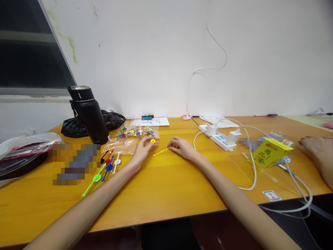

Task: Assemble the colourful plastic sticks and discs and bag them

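My left fingers (148, 138) are closed on a yellow disc (153, 141); my right fingers (173, 142) pinch a yellow arrow (160, 152) by its right end.

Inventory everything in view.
Disc: 1, yellow, left hand
Arrow: 1, yellow, right hand
Spinners: 5, green, blue, white, red, black, left
Parts bags: count unclear, clear, around left hand
Bottle: 1, black, left
Plastic bag: 1, black, behind bottle
Tool: 1, blue and black, back
Papers: at least 2, white, back
Power strip: 1, white, right
Chargers: 2, white, on power strip
Cables: several, white, wall and right
Box: 1, yellow, right
Label: 1, white-blue, front right
Window: 1, dark, upper left
Table: 1, orange, centre
Smaller items: unclear
Co-worker's hand: 1, right edge
Own hands: 2, bare, over table
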A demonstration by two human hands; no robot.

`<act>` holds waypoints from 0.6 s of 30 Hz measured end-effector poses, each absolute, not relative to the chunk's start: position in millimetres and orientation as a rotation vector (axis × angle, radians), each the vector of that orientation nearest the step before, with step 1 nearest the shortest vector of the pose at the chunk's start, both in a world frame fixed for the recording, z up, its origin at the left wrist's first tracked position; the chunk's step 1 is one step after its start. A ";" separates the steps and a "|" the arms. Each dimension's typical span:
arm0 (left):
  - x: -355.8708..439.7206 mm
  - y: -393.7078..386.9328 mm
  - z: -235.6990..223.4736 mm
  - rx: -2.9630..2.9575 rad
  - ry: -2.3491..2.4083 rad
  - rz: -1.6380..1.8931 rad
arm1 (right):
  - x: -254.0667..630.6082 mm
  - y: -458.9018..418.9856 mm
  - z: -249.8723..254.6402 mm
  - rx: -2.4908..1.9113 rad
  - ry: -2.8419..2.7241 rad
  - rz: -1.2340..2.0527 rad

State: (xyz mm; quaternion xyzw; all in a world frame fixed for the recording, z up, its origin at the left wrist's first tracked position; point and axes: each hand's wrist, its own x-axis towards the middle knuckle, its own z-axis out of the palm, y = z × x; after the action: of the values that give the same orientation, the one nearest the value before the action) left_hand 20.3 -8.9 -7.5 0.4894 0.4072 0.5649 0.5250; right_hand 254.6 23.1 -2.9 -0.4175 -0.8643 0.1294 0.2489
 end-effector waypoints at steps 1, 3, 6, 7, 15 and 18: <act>20.5 -8.7 -8.0 1.156 0.972 1.343 | 254.5 23.2 -2.5 -1.138 -2.356 0.357; 21.2 -8.7 -8.6 1.125 0.970 1.325 | 254.8 24.5 -2.7 -1.142 -2.355 0.366; 22.3 -8.4 -8.6 1.081 0.951 1.317 | 255.7 27.0 -4.6 -1.152 -2.352 0.384; 22.6 -8.1 -8.5 1.060 0.940 1.324 | 255.9 27.7 -5.4 -1.158 -2.350 0.387; 22.2 -6.7 -8.7 1.004 0.929 1.352 | 257.3 27.0 -6.7 -1.166 -2.314 0.387; 22.1 -7.3 -8.3 0.989 0.941 1.339 | 257.1 26.0 -4.3 -1.204 -2.334 0.363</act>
State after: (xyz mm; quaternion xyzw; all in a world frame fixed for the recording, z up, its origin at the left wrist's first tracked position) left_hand 22.1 -7.3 -8.3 0.4225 0.4021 0.5721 0.5766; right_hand 257.1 26.0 -4.3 -0.4405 -0.8540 0.1327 0.2429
